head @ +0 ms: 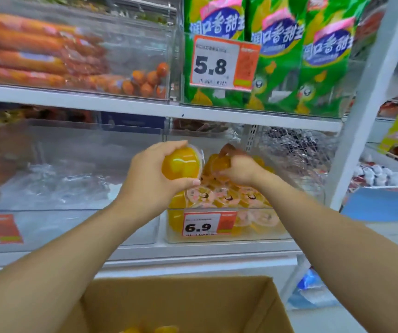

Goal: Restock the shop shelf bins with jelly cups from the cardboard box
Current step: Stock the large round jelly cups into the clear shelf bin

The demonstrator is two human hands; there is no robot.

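I had my left hand (pixel 149 174) curled around one jelly cup (pixel 181 165), just left of the bin (pixel 282 234); my right hand (pixel 237 168), already over it, pinched another cup (pixel 220 164) above the pile.

Two hands, one jelly cup (pixel 181 164) each; three green bags (pixel 277 56); two price tags (pixel 224 62); one cardboard box (pixel 181 306).

light: bright, even | shadows: faint | blur: soft throughout | edges: wide-angle bowing
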